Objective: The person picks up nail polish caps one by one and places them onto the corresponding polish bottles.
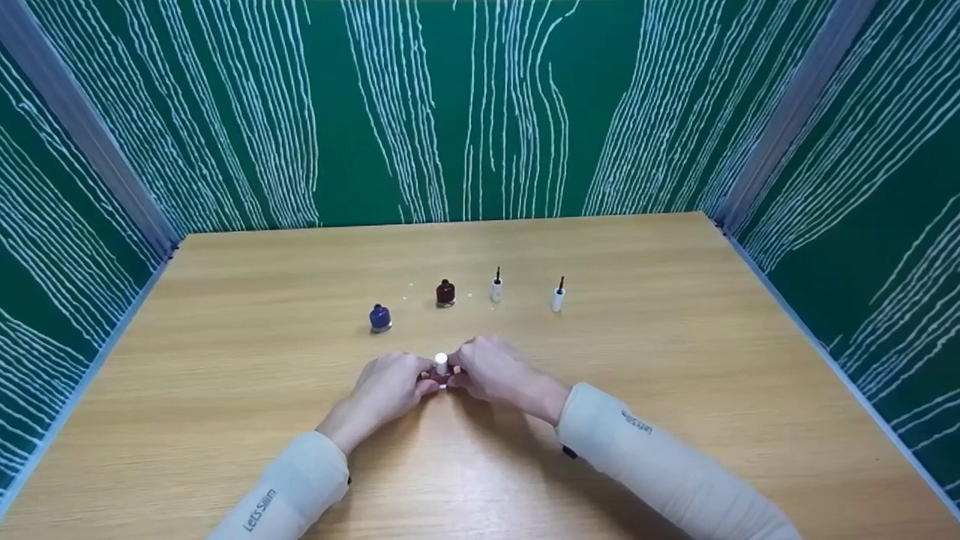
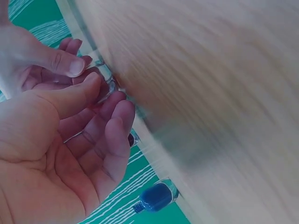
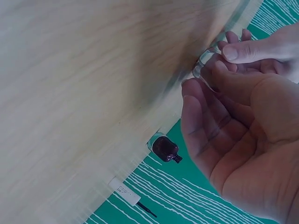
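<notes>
While 2 nail-polish bottles [image 1: 380, 319] [image 1: 445, 293] stand uncapped — 2 brush caps [image 1: 496, 289] [image 1: 557, 300] nearby — left hand [image 1: 388, 384] and right hand [image 1: 493, 369] pinch a 3rd, capped bottle [image 1: 442, 374].

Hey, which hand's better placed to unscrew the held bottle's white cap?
Probably the right hand: it's nearer the upturned caps, while the left hand pinches the bottle and could steady it.
</notes>
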The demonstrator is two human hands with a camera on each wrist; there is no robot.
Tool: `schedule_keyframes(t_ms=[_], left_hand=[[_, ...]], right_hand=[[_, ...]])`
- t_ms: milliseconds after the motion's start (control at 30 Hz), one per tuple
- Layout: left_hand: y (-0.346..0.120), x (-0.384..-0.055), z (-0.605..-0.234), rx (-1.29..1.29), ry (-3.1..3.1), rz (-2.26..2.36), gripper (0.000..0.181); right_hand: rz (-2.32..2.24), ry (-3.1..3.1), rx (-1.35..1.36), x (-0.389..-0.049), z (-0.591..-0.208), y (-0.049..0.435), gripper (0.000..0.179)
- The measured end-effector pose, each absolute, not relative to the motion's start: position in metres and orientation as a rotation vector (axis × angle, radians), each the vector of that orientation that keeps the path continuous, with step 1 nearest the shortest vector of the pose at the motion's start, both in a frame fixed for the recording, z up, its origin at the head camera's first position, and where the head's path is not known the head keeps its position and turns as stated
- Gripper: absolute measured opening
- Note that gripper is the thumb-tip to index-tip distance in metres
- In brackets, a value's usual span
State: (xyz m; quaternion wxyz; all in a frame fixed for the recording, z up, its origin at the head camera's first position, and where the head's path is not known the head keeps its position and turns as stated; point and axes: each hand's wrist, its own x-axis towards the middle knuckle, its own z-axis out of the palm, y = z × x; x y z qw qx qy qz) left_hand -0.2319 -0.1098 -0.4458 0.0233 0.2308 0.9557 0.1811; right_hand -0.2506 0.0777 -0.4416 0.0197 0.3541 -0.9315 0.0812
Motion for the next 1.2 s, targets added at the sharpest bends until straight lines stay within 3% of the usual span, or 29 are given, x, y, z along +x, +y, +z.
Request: schedule_keyframes(t_ms=[900, 1200], left_hand=[[-0.121, -0.244, -0.449, 0.619, 2.951, 0.642, 0.008], [-0.126, -0.247, -0.438, 0.543, 2.907, 0.631, 0.035]], right_hand=[[0.439, -2.863, 1.064, -0.258, -0.45, 0.07, 0.016], [0.486, -2.939, 1.071, -0.263, -0.443, 0.076, 0.032]])
